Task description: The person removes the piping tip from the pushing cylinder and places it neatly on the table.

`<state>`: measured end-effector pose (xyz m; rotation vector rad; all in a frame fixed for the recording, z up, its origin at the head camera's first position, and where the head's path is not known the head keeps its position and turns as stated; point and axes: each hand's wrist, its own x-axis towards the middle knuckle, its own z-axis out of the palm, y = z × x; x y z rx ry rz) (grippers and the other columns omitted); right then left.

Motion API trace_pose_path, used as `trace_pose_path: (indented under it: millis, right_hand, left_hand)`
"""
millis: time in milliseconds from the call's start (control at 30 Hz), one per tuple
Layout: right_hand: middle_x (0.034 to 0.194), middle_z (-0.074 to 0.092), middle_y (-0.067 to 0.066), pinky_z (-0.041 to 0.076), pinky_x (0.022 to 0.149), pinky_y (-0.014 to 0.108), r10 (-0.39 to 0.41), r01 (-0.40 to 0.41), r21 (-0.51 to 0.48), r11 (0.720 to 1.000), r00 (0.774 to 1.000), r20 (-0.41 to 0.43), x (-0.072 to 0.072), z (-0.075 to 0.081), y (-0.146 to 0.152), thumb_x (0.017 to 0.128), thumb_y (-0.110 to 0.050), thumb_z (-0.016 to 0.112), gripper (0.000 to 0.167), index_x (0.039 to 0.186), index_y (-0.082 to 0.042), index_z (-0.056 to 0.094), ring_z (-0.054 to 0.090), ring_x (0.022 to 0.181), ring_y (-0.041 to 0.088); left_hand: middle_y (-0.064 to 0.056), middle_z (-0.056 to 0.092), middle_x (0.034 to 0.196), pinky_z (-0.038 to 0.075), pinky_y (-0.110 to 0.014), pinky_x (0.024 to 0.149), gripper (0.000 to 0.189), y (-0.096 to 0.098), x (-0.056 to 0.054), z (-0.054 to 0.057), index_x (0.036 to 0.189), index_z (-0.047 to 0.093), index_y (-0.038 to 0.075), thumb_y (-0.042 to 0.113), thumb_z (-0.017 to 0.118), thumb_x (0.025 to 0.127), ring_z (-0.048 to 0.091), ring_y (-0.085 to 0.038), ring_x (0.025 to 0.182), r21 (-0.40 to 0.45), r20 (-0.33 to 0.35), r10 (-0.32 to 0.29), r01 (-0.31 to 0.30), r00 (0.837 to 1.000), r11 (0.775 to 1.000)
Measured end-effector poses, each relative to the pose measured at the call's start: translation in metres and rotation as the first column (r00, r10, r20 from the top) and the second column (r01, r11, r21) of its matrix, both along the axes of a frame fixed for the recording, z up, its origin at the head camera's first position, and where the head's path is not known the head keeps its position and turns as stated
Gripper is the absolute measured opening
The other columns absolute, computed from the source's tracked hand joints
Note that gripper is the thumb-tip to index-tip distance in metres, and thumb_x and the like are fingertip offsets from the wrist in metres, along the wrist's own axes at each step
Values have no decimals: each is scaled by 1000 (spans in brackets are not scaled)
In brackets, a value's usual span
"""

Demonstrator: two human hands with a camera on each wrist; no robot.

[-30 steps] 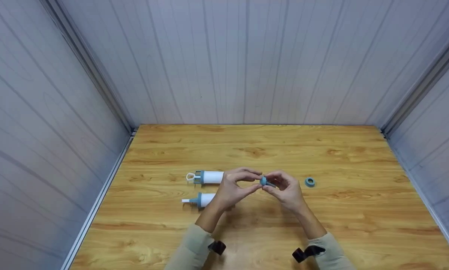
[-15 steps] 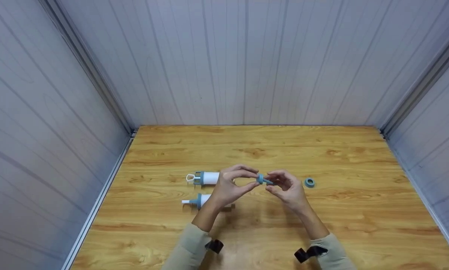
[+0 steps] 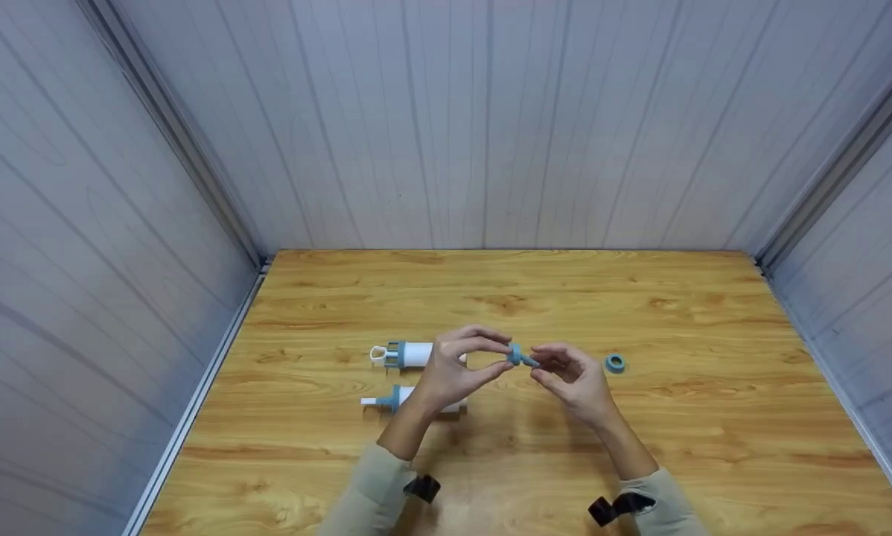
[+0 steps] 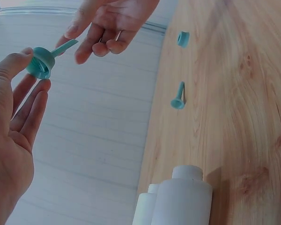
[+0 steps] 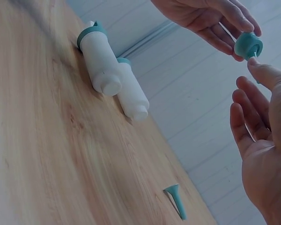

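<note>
Above the table, my left hand (image 3: 455, 368) pinches a teal round cap (image 4: 40, 63) between thumb and fingertips. A thin teal stem (image 4: 65, 47) juts from the cap towards my right hand (image 3: 576, 380). The thumb and forefinger of that hand pinch the stem near its end, the other fingers loosely bent. I cannot tell whether cap and stem are one piece. Two white bottles with teal ends lie on the table: the far bottle (image 3: 418, 354) and the near bottle (image 3: 407, 394), each partly behind my left hand and forearm in the head view.
On the wooden table (image 3: 714, 417), a teal ring (image 3: 614, 363) lies to the right of my hands. A small teal funnel-shaped piece with a stem (image 4: 179, 98) lies on the table; the hands hide it in the head view. Pale panels (image 3: 453, 126) enclose the back and sides.
Both hands have drawn slightly apart; the left has shifted a little left with the cap, so more of the stem shows between them. The bottles and ring have stayed put.
</note>
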<state>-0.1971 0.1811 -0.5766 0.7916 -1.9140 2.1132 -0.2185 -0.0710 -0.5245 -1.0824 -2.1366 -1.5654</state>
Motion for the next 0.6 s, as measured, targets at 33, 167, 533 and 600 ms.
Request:
trace_pose_path:
  millis: [33,167,533,600]
  right_hand:
    - [118,81,-12,65,90,18,-2,2,5,1000,1000,8,0,0,0,96,23,68,33,127,29,60,78,107,5]
    - [117,82,-13,65,90,17,-4,4,23,1000,1000,11,0,2,1,97,22,68,30,127,23,67,78,107,4]
    - [113,84,-12,66,86,18,9,-9,13,1000,1000,8,-2,3,2,100,20,66,20,118,19,75,81,100,3]
    - [113,83,-11,65,85,18,9,-9,7,1000,1000,6,-2,3,2,100,20,66,19,116,18,76,81,100,4]
  left_hand:
    - [-16,85,121,66,-41,106,15,0,0,0,110,89,6,7,90,95,81,-33,116,-1,-4,1,-1,1000,1000]
    - [-16,85,120,67,-41,105,15,-1,1,-1,110,89,6,6,91,95,82,-33,115,-3,-19,0,0,1000,1000]
    - [-16,85,121,67,-41,104,16,-2,0,-2,111,89,6,6,90,95,82,-34,115,-1,-49,-9,9,999,1000]
    - [-16,85,120,67,-40,103,15,-2,0,-3,110,89,6,6,90,95,82,-34,114,2,-51,-11,11,999,1000]
